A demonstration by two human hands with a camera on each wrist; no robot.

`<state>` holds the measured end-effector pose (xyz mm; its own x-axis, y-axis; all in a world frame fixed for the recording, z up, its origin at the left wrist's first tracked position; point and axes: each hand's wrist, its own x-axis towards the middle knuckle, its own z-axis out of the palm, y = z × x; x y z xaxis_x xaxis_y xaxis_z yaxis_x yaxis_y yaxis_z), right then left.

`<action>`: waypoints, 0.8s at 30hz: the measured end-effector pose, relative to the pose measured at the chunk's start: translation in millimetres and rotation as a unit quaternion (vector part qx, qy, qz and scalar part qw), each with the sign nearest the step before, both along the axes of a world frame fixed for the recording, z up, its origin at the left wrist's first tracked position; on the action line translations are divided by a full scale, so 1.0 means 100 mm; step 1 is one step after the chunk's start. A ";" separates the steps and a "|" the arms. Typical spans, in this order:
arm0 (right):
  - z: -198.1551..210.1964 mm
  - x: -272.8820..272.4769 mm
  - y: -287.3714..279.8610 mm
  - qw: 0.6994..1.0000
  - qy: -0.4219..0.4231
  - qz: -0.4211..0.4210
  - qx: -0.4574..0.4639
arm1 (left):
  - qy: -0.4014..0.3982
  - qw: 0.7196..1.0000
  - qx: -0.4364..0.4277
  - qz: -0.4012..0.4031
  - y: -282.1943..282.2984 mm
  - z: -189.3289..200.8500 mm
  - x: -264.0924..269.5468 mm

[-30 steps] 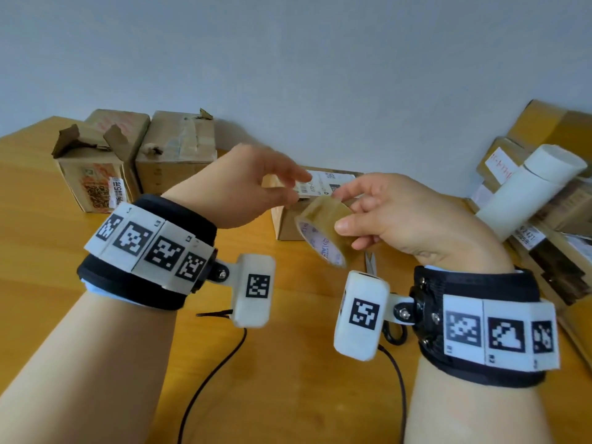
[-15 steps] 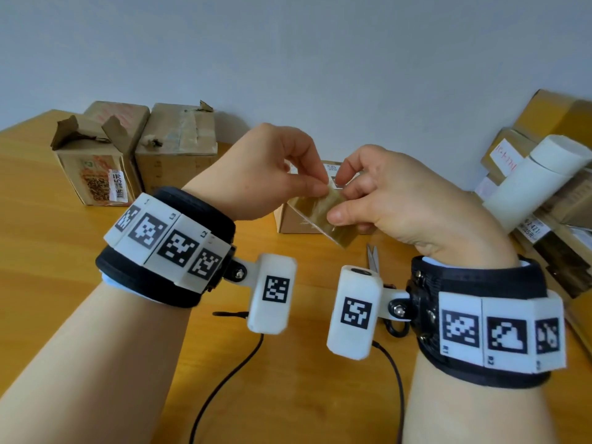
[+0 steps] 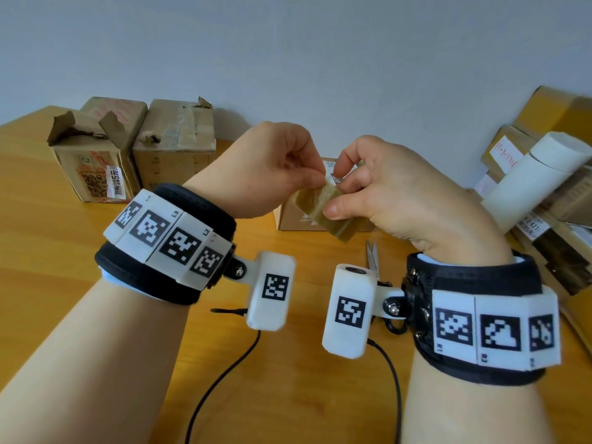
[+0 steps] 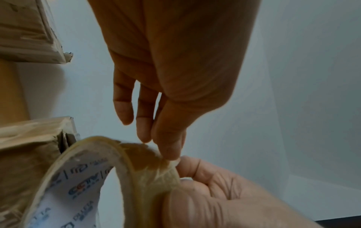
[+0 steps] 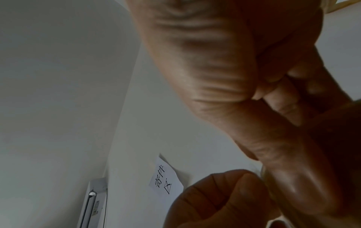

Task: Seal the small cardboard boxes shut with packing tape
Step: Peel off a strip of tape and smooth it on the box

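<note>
Here we are holding the roll of packing tape (image 3: 323, 208) up above the desk (image 3: 48, 251), well clear of it. Our right hand (image 3: 400, 193) is gripping the roll, thumb on its outer face and fingers curled behind. Our left hand (image 3: 266, 174) is pinching at the tape's loose end on the roll's upper edge, thumb and fingertips closed on it; the left wrist view is showing that end (image 4: 156, 158) crumpled under the thumb. Behind the roll a small cardboard box (image 3: 298, 219) is sitting on the desk, two more boxes (image 3: 134, 152) are standing far left, and scissors (image 3: 371, 254) are lying below our right hand.
</note>
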<state>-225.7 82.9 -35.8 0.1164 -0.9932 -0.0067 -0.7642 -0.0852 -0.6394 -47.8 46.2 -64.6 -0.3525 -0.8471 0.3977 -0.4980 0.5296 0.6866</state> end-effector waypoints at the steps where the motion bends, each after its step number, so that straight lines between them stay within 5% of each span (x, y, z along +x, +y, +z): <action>1: 0.00 0.00 0.00 1.000 -0.001 0.000 -0.002 | -0.018 1.000 -0.007 0.001 0.00 0.00 0.00; 19: -0.04 -0.08 -0.04 0.998 -0.048 -0.011 -0.027 | -0.148 0.983 -0.106 -0.011 0.14 0.09 -0.02; 24: -0.04 -0.01 -0.06 0.996 -0.066 -0.035 -0.052 | -0.096 0.991 -0.096 0.006 0.08 0.12 0.12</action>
<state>-227.1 76.9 -40.1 0.0393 -0.9934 0.1074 -0.6798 -0.1053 -0.7258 -35.6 54.0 -52.5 -0.4272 -0.7675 0.4779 -0.6175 0.6338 0.4659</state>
